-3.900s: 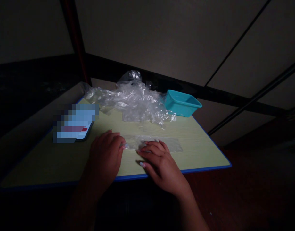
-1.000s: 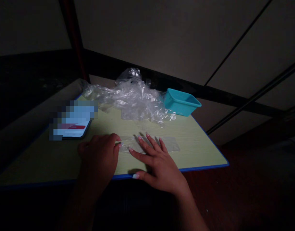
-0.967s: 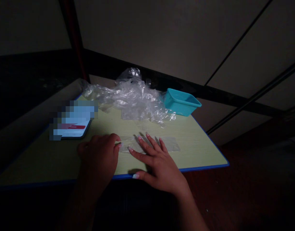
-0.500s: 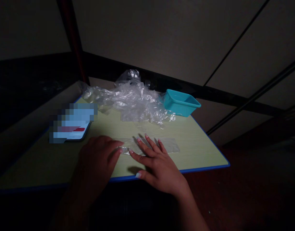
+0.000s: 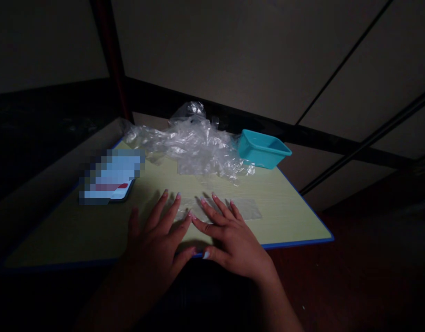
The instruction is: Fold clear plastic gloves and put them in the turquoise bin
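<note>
A clear plastic bag [image 5: 250, 209] lies flat near the front edge of the table [image 5: 288, 221]. My right hand [image 5: 229, 237] rests on it, open, with its fingers spread over the middle of the plastic. At the bag's left end is my left hand [image 5: 160, 242], also open, palm down and fingers apart. The two index fingertips almost meet. Part of the bag is hidden beneath the fingers. Neither hand grips anything.
Crumpled clear plastic bags [image 5: 201, 143] are heaped along the back of the table. A turquoise plastic basket [image 5: 260, 150] stands at the back right. On the left lies a phone [image 5: 124, 188] with a lit, partly blurred screen. Pale panels [image 5: 233, 55] rise behind.
My left hand has let go of the bag's left end and spread its fingers flat. The right hand stays on the bag. The whole view has shifted slightly.
</note>
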Tool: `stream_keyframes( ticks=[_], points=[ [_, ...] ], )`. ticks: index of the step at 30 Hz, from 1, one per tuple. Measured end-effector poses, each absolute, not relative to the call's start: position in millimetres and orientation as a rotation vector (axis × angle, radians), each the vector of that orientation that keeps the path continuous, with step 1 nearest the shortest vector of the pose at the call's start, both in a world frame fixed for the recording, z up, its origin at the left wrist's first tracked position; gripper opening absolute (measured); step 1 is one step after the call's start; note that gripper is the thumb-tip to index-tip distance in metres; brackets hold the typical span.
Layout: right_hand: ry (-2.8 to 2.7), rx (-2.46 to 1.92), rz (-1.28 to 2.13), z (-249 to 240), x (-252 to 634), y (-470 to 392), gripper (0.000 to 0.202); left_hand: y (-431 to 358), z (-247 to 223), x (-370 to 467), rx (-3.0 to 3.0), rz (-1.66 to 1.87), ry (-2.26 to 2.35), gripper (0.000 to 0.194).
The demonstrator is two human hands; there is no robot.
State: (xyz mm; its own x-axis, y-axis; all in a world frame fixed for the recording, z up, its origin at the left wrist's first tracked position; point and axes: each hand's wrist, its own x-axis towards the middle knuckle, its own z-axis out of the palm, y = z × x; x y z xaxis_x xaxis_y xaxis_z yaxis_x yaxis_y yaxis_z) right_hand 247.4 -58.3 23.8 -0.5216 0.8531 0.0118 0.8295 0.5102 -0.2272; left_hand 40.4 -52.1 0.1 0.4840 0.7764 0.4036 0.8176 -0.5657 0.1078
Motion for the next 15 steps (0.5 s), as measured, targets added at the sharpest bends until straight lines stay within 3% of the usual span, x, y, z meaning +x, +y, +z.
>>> stream_keyframes(
  ticks=[15],
  points=[
    [-2.616, -1.459, 0.291, 23.0, 247.8, -57.1, 0.073, -41.5, -9.5, 18.4, -2.553, -0.617, -1.557, 0.046]
  ],
)
